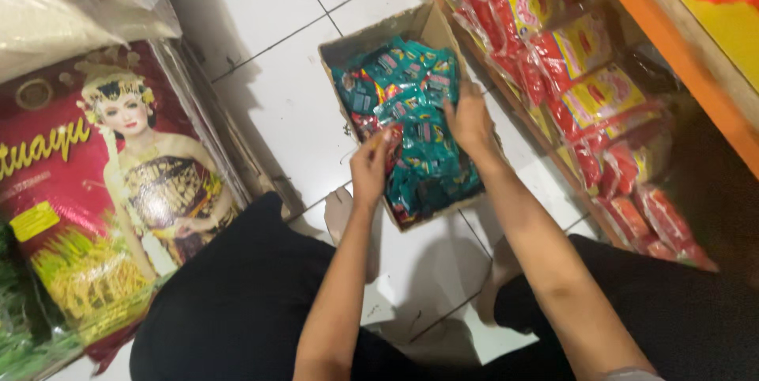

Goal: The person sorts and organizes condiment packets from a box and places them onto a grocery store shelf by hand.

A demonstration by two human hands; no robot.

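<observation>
White tiled floor and low orange shelf, each carrying stock

The white tiled floor (292,104) is carrying an open cardboard box (431,25) of teal sachets (423,152) at the centre, lying skewed toward 1 o'clock. At 9 o'clock a large red rice sack (95,215) is leaning on the tiles, with a pale plastic sack (71,1) sitting above it at 10 o'clock. Running from 12 to 4 o'clock, the orange-edged shelf (672,33) is holding rows of red and yellow snack packets (585,88).
</observation>
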